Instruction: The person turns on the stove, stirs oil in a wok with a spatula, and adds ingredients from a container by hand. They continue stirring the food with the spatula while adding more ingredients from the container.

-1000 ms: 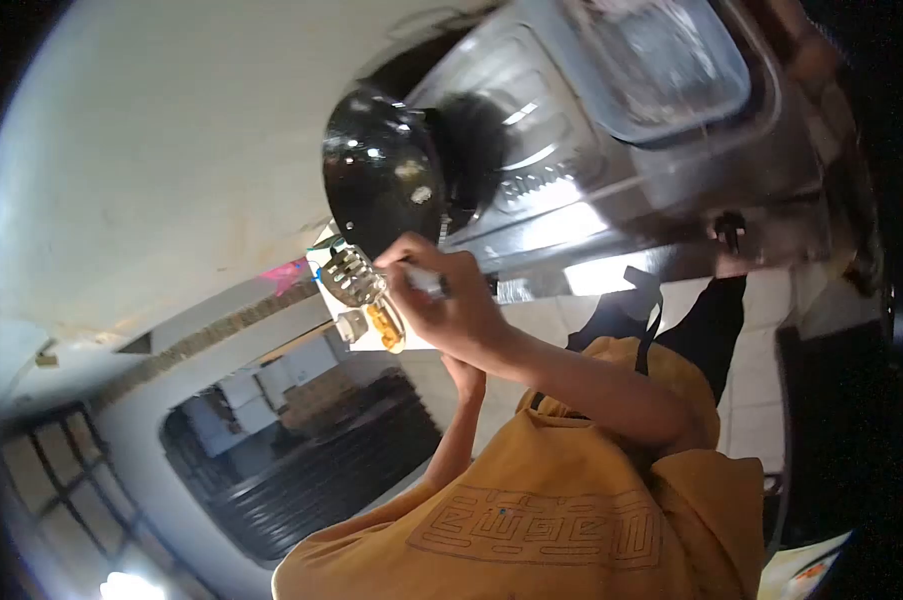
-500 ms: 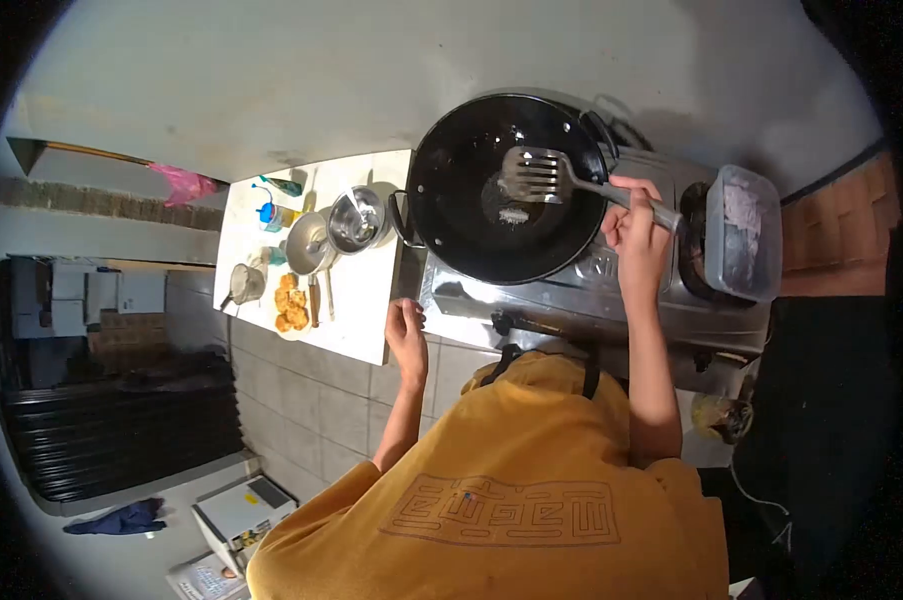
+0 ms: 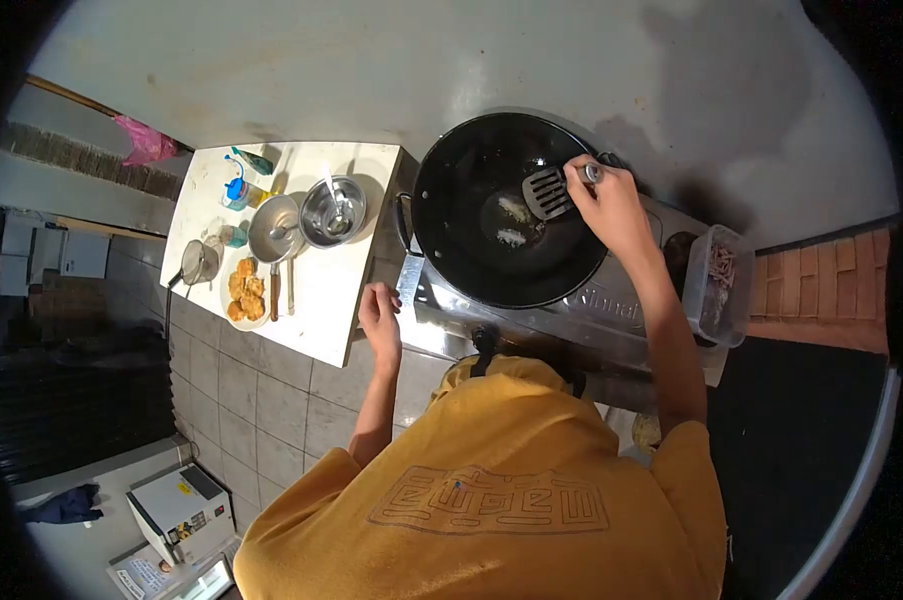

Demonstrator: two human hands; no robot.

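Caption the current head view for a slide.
Right hand holds a slotted spatula over a black wok; left hand hovers near the white counter.

The wok (image 3: 461, 240) is coloured black and the slotted spatula (image 3: 544, 196) silver-grey; the mustard-yellow shirt (image 3: 471, 562) is patterned with brown geometric linework; the surface (image 3: 316, 315) is coloured off-white.

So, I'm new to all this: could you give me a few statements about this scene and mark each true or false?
1. The right hand holds a spatula. True.
2. The left hand grips the wok's handle. False: the left hand is apart from the wok.
3. Two pale pieces lie in the wok. True.
4. The plate is on the stove. False: the plate is on the table.
5. The tub is empty. False: pinkish strips lie in the tub.
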